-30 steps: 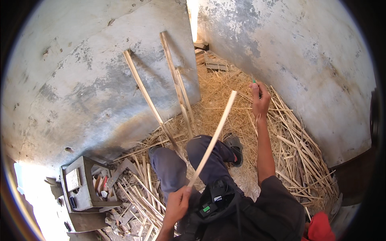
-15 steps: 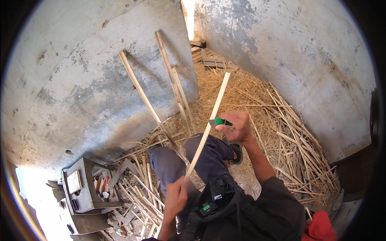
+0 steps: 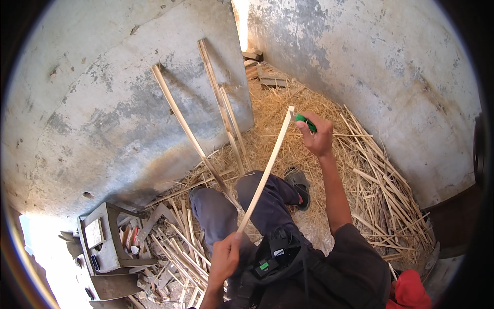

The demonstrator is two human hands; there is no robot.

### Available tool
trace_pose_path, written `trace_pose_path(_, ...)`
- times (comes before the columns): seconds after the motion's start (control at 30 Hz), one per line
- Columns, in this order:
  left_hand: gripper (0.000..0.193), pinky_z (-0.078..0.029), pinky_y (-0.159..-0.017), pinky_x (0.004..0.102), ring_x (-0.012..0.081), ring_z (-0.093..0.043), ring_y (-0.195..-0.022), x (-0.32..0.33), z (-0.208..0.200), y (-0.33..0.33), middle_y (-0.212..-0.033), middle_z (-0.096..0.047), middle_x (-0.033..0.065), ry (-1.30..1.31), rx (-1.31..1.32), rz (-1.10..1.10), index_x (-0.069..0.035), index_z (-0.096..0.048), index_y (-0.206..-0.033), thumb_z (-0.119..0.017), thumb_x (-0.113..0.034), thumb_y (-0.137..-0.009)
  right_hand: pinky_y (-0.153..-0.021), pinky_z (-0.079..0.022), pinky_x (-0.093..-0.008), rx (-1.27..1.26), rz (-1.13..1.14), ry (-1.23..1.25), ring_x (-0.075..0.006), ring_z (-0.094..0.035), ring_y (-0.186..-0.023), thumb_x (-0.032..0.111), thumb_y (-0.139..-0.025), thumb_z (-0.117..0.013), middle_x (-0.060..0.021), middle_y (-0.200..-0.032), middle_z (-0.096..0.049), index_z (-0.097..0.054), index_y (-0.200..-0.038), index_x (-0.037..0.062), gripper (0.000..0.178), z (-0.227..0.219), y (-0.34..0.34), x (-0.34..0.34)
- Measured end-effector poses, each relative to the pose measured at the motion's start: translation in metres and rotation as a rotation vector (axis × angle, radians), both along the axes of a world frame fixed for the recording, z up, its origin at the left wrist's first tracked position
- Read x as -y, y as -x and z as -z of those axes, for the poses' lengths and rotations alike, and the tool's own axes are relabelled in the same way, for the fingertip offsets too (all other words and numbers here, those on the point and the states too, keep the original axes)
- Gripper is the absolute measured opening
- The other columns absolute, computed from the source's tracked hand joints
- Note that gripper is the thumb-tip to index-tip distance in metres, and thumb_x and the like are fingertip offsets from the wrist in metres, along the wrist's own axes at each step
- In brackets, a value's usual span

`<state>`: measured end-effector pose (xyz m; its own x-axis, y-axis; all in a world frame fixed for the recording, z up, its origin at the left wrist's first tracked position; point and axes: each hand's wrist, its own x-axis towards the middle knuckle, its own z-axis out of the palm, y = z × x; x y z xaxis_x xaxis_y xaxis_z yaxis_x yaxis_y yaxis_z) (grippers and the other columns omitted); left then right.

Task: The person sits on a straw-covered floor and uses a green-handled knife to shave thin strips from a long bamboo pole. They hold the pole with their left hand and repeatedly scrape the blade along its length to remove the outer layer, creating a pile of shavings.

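Note:
My left hand (image 3: 226, 253) is closed round the near end of a long, pale wooden strip (image 3: 266, 174), which slants up and away over my knees. Near its far end, my right hand (image 3: 318, 136) grips a small knife with a green handle (image 3: 305, 123). The blade is mostly hidden or too small to make out beside the strip's tip, where a thin curl of wood seems to bend over. Another pole (image 3: 181, 117) leans on the left wall, its lower end reaching my left knee.
Two more sticks (image 3: 221, 103) lean against the grey wall (image 3: 123, 92). Shavings (image 3: 288, 100) cover the floor ahead. Cut sticks (image 3: 388, 195) are heaped at right. An open box of odds and ends (image 3: 110, 257) stands at left beside loose sticks (image 3: 180, 255). Red cloth (image 3: 411, 289) shows lower right.
My right hand has moved up and away with the knife, from the strip's middle to its far tip. The strip's far end has dipped slightly; my left hand stays nearly in place.

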<state>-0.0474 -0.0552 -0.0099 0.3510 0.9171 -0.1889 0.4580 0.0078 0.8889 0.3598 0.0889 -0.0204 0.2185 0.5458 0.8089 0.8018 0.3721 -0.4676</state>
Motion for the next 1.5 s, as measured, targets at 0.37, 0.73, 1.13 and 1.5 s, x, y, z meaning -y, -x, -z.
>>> trace_pose_path(0.37,0.047,-0.038,-0.055,0.0345,0.0106,-0.047,-0.057,-0.011,0.013,0.023,-0.061,-0.050,0.0024,0.013,0.009,-0.100,0.000,-0.061,-0.083,-0.055,-0.031,-0.117,-0.058,-0.031,-0.0319,-0.364,0.006,0.166,-0.0096,-0.042,-0.061,0.043,-0.111,-0.064,0.0017,-0.074,-0.063,-0.076,-0.102,0.0058,0.040,0.014,-0.032,0.003)
trace_pose_path(0.73,0.046,-0.032,-0.058,0.0293,0.0062,-0.040,-0.063,-0.042,-0.006,-0.034,-0.065,-0.045,-0.0034,-0.172,0.117,-0.048,-0.002,-0.063,-0.085,-0.051,-0.030,-0.120,-0.068,-0.059,-0.0368,-0.099,-0.396,0.200,-0.0259,-0.076,-0.075,0.037,-0.099,-0.080,-0.0120,-0.090,-0.077,-0.076,-0.105,0.0036,0.034,-0.022,0.088,0.051)
trace_pose_path(1.13,0.046,-0.029,-0.057,0.0234,0.0020,-0.035,-0.062,-0.043,-0.018,-0.040,-0.070,-0.039,-0.0088,0.041,0.370,0.002,0.006,-0.073,-0.131,-0.048,-0.031,-0.121,-0.070,-0.061,-0.0387,-0.018,-0.326,0.214,-0.0304,-0.078,-0.079,0.036,-0.098,-0.081,-0.0128,-0.094,-0.080,-0.079,-0.107,0.0041,0.033,-0.029,0.093,0.062)
trace_pose_path(1.5,0.037,-0.028,-0.060,0.0235,0.0019,-0.038,-0.069,-0.047,-0.023,-0.049,-0.080,-0.050,-0.0057,-0.200,0.315,-0.037,0.004,-0.077,-0.130,-0.057,-0.023,-0.118,-0.067,-0.059,-0.0396,0.049,-0.392,0.175,-0.0302,-0.076,-0.075,0.036,-0.095,-0.084,-0.0105,-0.089,-0.078,-0.079,-0.105,0.0063,0.032,-0.026,0.105,0.067)
